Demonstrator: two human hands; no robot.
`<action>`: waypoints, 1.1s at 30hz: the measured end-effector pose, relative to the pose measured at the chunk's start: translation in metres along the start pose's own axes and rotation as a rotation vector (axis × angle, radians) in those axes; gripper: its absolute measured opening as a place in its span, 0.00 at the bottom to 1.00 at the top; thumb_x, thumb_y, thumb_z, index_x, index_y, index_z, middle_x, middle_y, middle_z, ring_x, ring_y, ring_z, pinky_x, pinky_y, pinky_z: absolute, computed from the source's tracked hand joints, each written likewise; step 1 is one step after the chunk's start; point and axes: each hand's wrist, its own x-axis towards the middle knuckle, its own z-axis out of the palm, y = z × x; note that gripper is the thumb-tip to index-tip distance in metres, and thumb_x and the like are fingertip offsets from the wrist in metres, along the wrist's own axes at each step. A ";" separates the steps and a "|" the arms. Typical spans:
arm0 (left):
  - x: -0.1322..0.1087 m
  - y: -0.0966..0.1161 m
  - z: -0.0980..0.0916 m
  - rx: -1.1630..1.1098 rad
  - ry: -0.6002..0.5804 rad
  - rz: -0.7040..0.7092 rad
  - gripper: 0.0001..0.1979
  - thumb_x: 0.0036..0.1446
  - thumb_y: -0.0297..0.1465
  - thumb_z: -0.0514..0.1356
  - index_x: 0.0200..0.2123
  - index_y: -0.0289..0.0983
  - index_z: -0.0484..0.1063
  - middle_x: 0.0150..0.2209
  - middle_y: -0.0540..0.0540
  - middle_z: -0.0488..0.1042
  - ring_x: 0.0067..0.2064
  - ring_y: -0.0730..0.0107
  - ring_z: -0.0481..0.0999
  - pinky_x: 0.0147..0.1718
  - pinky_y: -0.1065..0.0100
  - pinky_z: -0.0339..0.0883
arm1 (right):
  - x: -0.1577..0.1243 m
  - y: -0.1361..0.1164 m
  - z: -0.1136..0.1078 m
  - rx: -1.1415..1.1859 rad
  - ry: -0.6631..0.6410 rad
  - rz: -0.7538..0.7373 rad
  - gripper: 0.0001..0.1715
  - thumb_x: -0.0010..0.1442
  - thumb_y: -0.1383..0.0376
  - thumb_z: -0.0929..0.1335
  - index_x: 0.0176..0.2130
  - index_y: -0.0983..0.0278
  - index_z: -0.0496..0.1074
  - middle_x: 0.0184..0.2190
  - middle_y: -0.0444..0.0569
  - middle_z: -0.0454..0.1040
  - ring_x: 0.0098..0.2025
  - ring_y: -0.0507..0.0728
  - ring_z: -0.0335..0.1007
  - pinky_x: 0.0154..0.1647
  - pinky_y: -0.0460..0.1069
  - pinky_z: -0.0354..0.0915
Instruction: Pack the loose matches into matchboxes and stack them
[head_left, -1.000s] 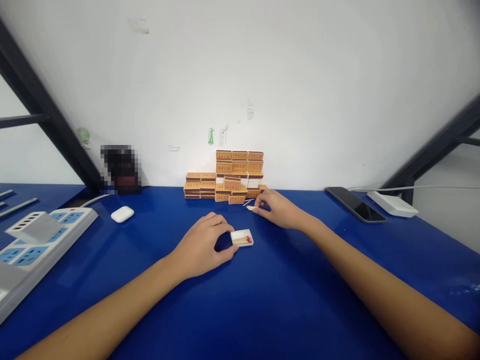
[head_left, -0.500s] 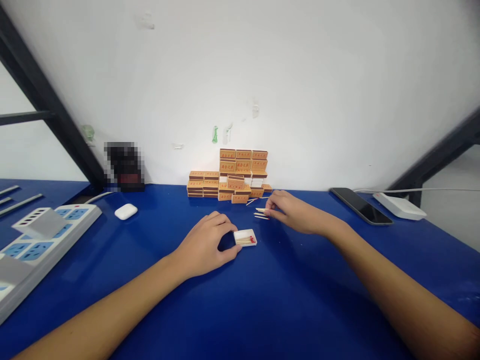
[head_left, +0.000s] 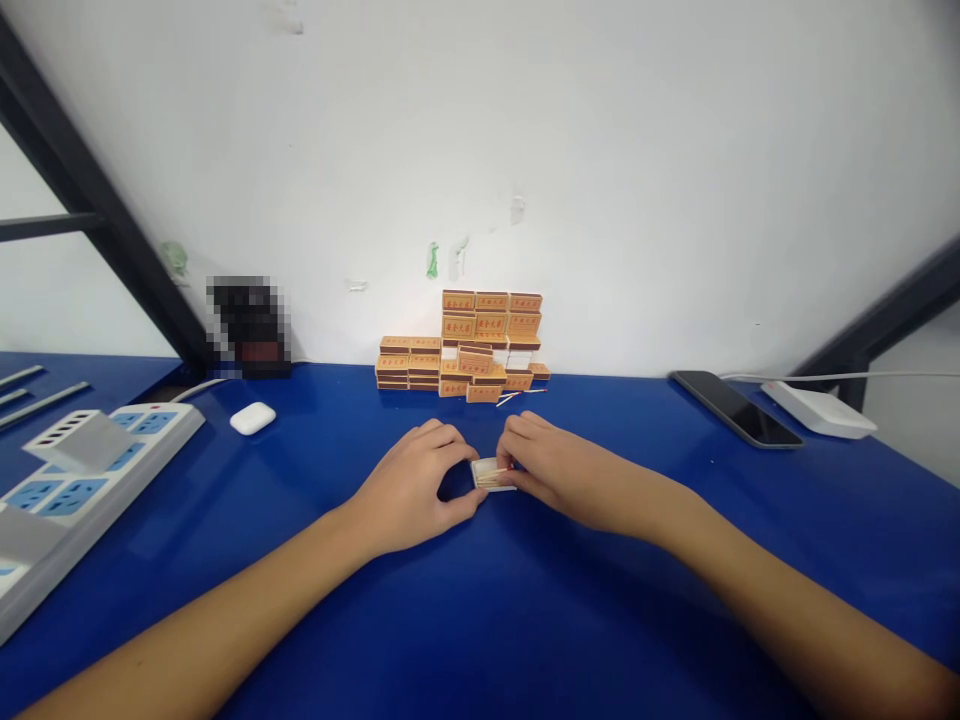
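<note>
A small white matchbox tray with matches in it lies on the blue table. My left hand grips its left end between thumb and fingers. Over the tray's right end, my right hand pinches some matches, their sticks pointing left into the tray; its fingers partly hide them. Stacked matchboxes stand behind the hands against the wall, with a lower stack at their left. A few loose matches lie at the foot of the stack.
On the left are a power strip with plugs, a white earphone case and a pixelated dark object. A phone and a white device with a cable lie at the right. The blue table extends in front.
My right hand has moved left and nearer, bringing matches from the table to the tray. My left hand still holds the tray. The view has shifted slightly.
</note>
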 end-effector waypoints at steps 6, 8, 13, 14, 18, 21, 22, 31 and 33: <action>0.001 0.000 0.000 -0.004 0.003 0.009 0.10 0.62 0.34 0.66 0.46 0.40 0.77 0.43 0.44 0.77 0.47 0.56 0.74 0.50 0.53 0.71 | 0.002 0.002 0.005 0.028 0.035 0.001 0.09 0.73 0.64 0.65 0.40 0.63 0.73 0.42 0.53 0.73 0.45 0.61 0.69 0.46 0.56 0.67; 0.001 0.001 0.000 -0.008 0.001 0.008 0.10 0.62 0.34 0.66 0.46 0.40 0.77 0.43 0.44 0.77 0.46 0.57 0.74 0.49 0.54 0.71 | 0.002 0.003 0.004 0.069 0.056 -0.002 0.06 0.72 0.64 0.66 0.42 0.62 0.74 0.43 0.53 0.73 0.47 0.61 0.69 0.48 0.56 0.68; 0.001 0.001 0.000 -0.018 -0.004 0.003 0.10 0.62 0.34 0.67 0.46 0.39 0.77 0.44 0.45 0.78 0.46 0.58 0.74 0.49 0.54 0.71 | 0.002 0.006 0.004 0.096 0.083 -0.015 0.07 0.70 0.68 0.67 0.44 0.62 0.75 0.43 0.52 0.72 0.48 0.61 0.68 0.49 0.55 0.68; 0.001 0.001 0.000 -0.016 -0.004 0.001 0.10 0.62 0.34 0.66 0.46 0.39 0.77 0.44 0.45 0.78 0.46 0.58 0.74 0.49 0.54 0.71 | 0.002 0.007 0.004 0.093 0.082 -0.023 0.07 0.70 0.69 0.66 0.43 0.62 0.76 0.42 0.52 0.71 0.47 0.60 0.68 0.48 0.55 0.68; 0.001 0.002 -0.001 -0.017 0.007 -0.001 0.11 0.62 0.35 0.66 0.47 0.40 0.78 0.44 0.44 0.78 0.46 0.57 0.75 0.49 0.53 0.72 | 0.001 0.017 0.000 0.082 0.113 -0.028 0.07 0.69 0.69 0.67 0.40 0.61 0.77 0.40 0.51 0.71 0.44 0.59 0.68 0.46 0.54 0.67; 0.000 0.003 -0.001 -0.022 0.013 0.007 0.12 0.62 0.34 0.67 0.48 0.40 0.77 0.44 0.44 0.78 0.47 0.56 0.75 0.50 0.53 0.72 | -0.001 0.026 -0.006 0.127 0.118 0.000 0.05 0.68 0.66 0.69 0.40 0.60 0.78 0.39 0.49 0.72 0.43 0.59 0.68 0.44 0.53 0.66; 0.000 0.003 -0.001 -0.024 0.012 0.008 0.12 0.62 0.34 0.67 0.48 0.40 0.77 0.45 0.44 0.78 0.47 0.56 0.75 0.50 0.53 0.72 | -0.001 0.027 -0.008 0.149 0.109 0.004 0.04 0.67 0.66 0.70 0.39 0.60 0.78 0.39 0.48 0.72 0.42 0.58 0.68 0.43 0.53 0.65; 0.000 0.001 0.001 -0.014 -0.003 0.001 0.11 0.62 0.35 0.67 0.47 0.39 0.78 0.44 0.45 0.77 0.47 0.58 0.74 0.51 0.55 0.71 | -0.001 0.015 0.001 0.148 0.014 0.033 0.05 0.68 0.69 0.69 0.40 0.62 0.77 0.40 0.50 0.72 0.43 0.58 0.69 0.45 0.53 0.66; 0.000 0.002 0.001 -0.017 -0.007 0.003 0.11 0.62 0.35 0.66 0.47 0.39 0.77 0.44 0.45 0.77 0.47 0.58 0.74 0.51 0.55 0.71 | -0.001 0.013 0.001 0.136 0.016 0.033 0.06 0.68 0.70 0.68 0.40 0.63 0.76 0.40 0.50 0.73 0.43 0.58 0.69 0.44 0.53 0.66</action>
